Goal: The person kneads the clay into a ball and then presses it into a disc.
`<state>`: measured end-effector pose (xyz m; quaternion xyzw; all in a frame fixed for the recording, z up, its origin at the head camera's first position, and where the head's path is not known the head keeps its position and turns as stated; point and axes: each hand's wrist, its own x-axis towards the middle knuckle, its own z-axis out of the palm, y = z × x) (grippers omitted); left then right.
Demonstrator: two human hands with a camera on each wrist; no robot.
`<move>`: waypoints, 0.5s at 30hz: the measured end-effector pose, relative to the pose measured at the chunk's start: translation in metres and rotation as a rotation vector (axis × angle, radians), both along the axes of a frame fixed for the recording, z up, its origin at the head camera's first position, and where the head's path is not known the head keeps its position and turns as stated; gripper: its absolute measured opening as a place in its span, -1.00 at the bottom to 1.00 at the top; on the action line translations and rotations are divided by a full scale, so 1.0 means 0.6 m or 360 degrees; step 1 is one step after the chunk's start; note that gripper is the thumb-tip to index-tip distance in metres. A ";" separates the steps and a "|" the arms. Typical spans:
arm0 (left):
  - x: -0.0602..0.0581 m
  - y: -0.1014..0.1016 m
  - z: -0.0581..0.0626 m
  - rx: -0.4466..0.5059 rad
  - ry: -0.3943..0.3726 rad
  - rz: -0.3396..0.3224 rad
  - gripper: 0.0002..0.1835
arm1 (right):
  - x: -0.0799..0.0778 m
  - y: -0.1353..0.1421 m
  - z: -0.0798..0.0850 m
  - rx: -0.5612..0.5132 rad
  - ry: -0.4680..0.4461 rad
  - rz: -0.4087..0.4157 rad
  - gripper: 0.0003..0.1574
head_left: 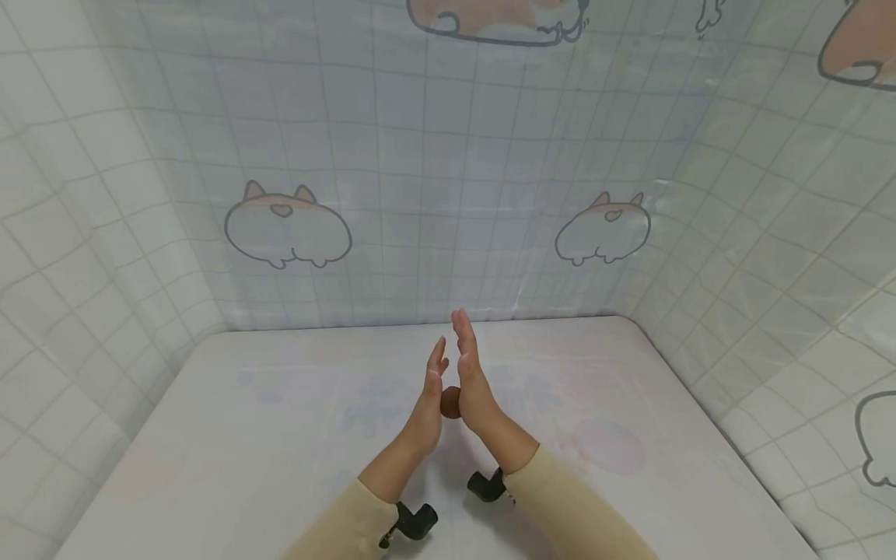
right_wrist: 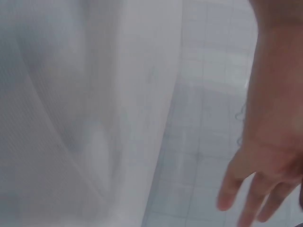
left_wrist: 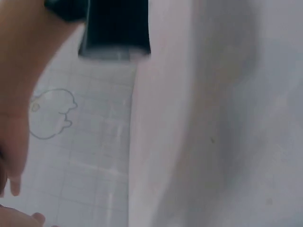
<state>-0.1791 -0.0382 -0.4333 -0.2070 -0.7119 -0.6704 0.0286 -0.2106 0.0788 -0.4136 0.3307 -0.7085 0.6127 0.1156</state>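
Note:
Between my two palms sits a small brown ball [head_left: 451, 403], partly covered by the right hand. My left hand [head_left: 425, 406] is upright with straight fingers, its palm against the ball's left side. Facing it, my right hand [head_left: 476, 390] also has straight fingers and reaches a little higher, its palm against the right side. The fingertips of the two hands stand apart. Both wrist views catch parts of hands at their edges, with the ball mostly out of frame.
A pale table [head_left: 280, 443] with faint coloured prints lies below the hands. Grid-patterned sheeting [head_left: 434, 155] with cartoon animals rises behind it and at both sides. Black wrist cameras [head_left: 417, 522] hang under the beige sleeves [head_left: 574, 505].

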 end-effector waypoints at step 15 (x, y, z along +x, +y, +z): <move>-0.002 -0.003 0.009 0.0207 0.0164 -0.0188 -0.07 | -0.038 0.008 -0.018 0.0045 -0.0287 0.0026 0.22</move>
